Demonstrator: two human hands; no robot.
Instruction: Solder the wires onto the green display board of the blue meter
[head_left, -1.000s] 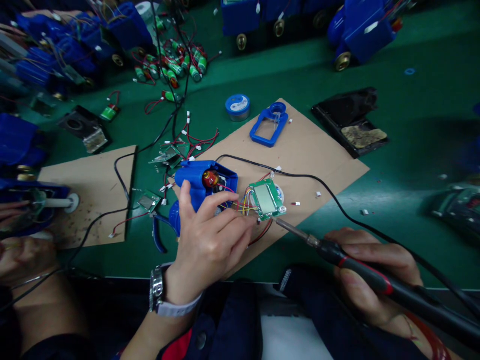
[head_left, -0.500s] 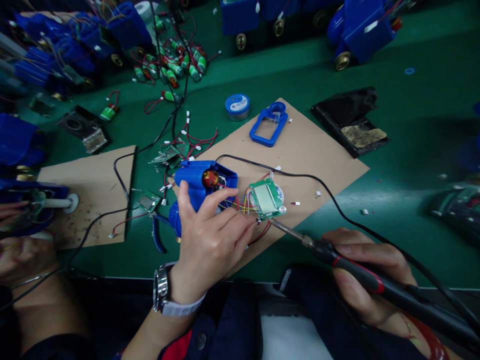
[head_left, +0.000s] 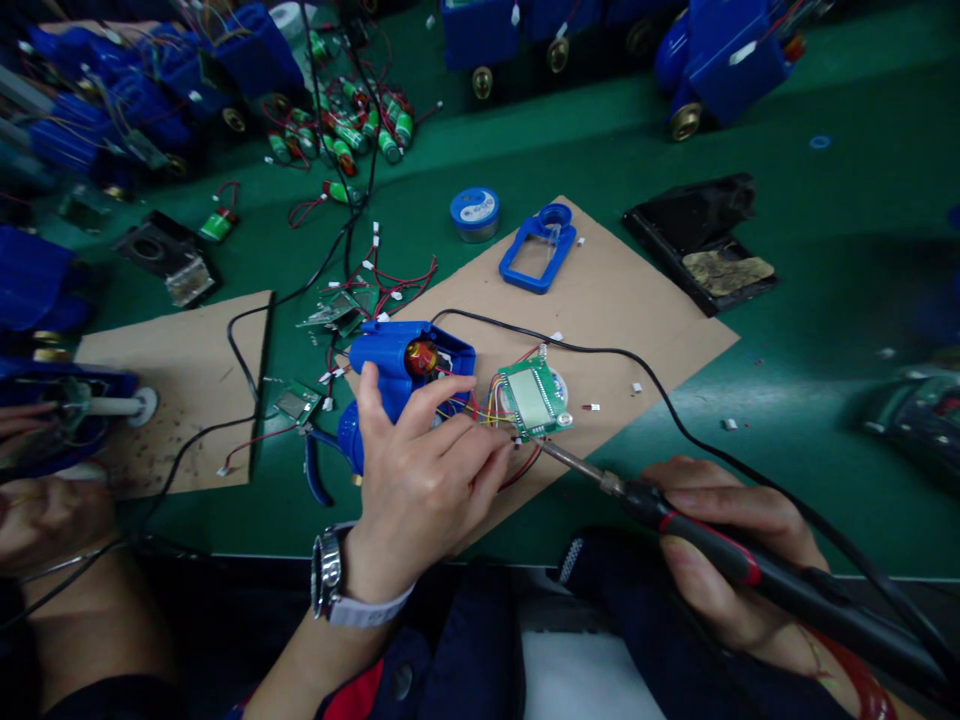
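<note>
My left hand [head_left: 420, 480] rests on a blue plastic housing [head_left: 397, 365] on the cardboard sheet [head_left: 600, 300], its fingertips pinched by the coloured wires beside a small green circuit board [head_left: 531, 398] with a grey display. What the fingers pinch is too small to name. My right hand [head_left: 739, 560] grips a black and red soldering iron [head_left: 720, 560]; its metal tip touches the board's lower left corner. The iron's black cord [head_left: 675, 415] loops across the cardboard.
A blue frame [head_left: 538, 250] and a blue solder spool [head_left: 475, 212] lie further back. A black iron stand with sponge [head_left: 705, 250] sits at right. Green batteries [head_left: 352, 130], blue housings [head_left: 720, 60] and loose boards crowd the far side. Another person's hands [head_left: 37, 500] work at left.
The soldering iron has slid left, its tip moving from beside the board's right lower edge to its lower left corner. My left hand has barely shifted.
</note>
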